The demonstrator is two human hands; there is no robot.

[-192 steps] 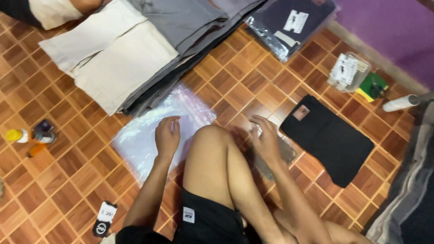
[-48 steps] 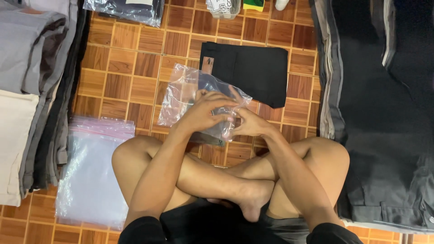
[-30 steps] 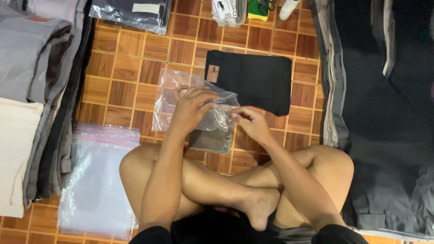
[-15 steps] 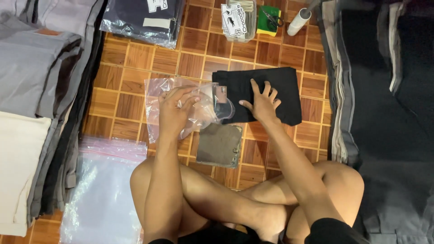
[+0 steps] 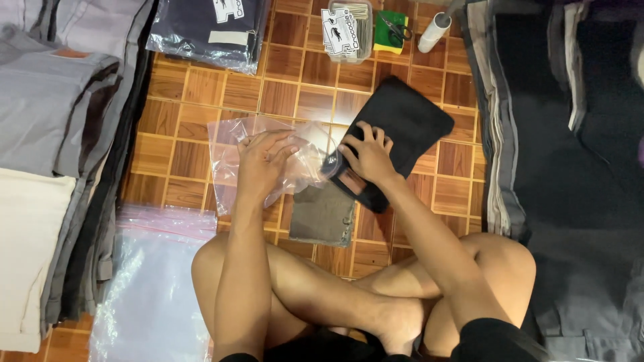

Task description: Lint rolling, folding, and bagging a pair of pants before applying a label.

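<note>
I have my left hand (image 5: 263,161) flat on a clear plastic bag (image 5: 231,144) lying on the tiled floor (image 5: 194,94), fingers spread and pressing its mouth end down; it is not closed around anything. My right hand (image 5: 365,155) is closed on the near end of a folded black garment (image 5: 409,121), gripping it by the end with the small brown patch, and the garment sits tilted, its gripped end touching the bag's opening and its far end pointing toward the top edge of the floor. By my reading the packing is at its start: the bag is laid out and held, the garment is lined up at the mouth, but none of it looks inside yet, so sliding it in and sealing remain. A grey flat piece (image 5: 325,214) lies just beside my shin, below the bag. More empty bags (image 5: 154,281) lie stacked at the left, beside the piles of folded clothes (image 5: 54,107)
</note>
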